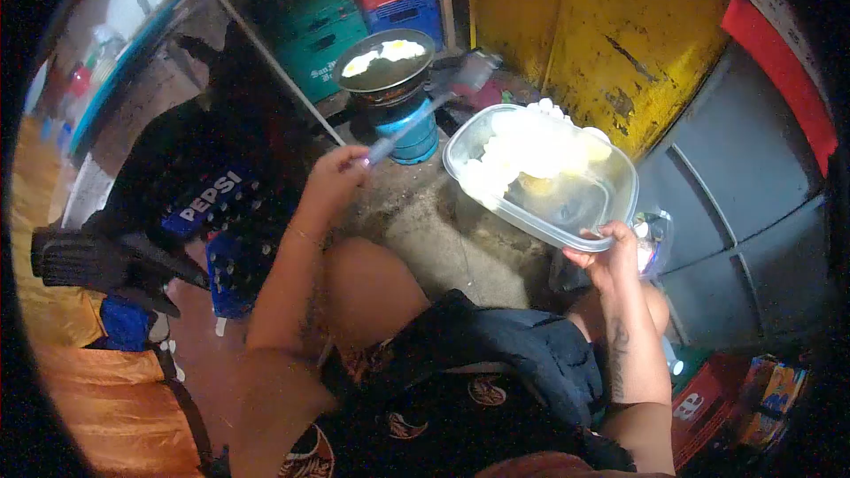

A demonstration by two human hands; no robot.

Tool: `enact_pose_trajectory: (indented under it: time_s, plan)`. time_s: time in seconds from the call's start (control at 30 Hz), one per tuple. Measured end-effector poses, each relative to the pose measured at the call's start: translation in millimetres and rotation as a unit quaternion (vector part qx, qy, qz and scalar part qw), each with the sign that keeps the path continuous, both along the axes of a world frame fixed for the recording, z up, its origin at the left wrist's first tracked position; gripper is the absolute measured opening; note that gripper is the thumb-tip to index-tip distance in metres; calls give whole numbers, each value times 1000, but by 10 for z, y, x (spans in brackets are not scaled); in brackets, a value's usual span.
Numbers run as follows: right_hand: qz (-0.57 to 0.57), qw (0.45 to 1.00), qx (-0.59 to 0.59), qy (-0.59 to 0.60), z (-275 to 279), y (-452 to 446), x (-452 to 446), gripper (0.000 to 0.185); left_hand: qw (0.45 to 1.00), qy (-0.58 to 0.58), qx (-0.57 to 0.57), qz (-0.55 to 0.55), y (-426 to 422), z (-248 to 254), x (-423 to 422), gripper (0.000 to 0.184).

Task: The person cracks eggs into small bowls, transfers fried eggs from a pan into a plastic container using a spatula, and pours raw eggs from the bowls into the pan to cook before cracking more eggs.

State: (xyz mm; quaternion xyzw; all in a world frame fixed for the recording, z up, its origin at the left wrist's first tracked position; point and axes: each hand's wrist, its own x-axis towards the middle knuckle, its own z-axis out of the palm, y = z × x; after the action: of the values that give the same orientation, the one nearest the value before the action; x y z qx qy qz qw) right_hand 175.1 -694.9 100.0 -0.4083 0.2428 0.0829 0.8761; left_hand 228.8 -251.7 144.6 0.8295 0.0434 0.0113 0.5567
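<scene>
Since its pale load (536,149) presumably needs steadying, right hand (611,258) pinches tub (577,204) rim; left hand (336,175) curls round utensil (381,151) handle, likely for reach.

Monitoring remotely, I see my left grip (338,173) around a long utensil (409,129), far end blurry, slanting across the blue stove (414,148). Pan (381,80) on stove, fried eggs (403,50) inside. My right grip (609,258) holds a clear plastic tub (542,223) by its near corner, pale food (531,150) heaped inside, overexposed. Stacked crates (328,57) behind.
</scene>
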Motion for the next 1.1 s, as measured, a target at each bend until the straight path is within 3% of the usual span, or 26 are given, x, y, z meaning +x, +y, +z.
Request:
enact_pose_trajectory:
  time_s: [0.1, 0.2, 0.4, 0.47, 0.6, 0.7, 0.8, 0.9, 1.1]
  plan:
    - [6, 1000, -5, 1, -17, 8, 4, 39, 957, -179, 216, 75, 241, 31, 236, 29]
    - [6, 1000, -3, 9, -77, -24, 35, 39, 888, -132, 409, 164, 392, 301, 408, 31]
    - [5, 1000, -16, -3, -9, -1, 13, 40, 841, -17, 505, 193, 433, 798, 568, 31]
    - [7, 1000, -17, -7, 5, -1, 12, 41, 835, -26, 525, 165, 523, 862, 656, 32]
    - [26, 1000, -5, -4, -51, -63, 44, 43, 842, 70, 524, 107, 477, 1103, 892, 37]
    - [33, 999, 2, -12, -18, -58, 50, 43, 826, 24, 561, 50, 697, 974, 1238, 37]
    - [33, 999, 8, -17, -1, -64, 54, 43, 776, 103, 622, 15, 442, 1133, 1303, 37]
    - [28, 999, 14, -25, -16, -82, 49, 43, 793, 158, 587, 42, 293, 1129, 1419, 34]
    - [7, 1000, 22, -19, 50, -89, 25, 39, 774, 114, 621, 57, -37, 978, 1272, 34]
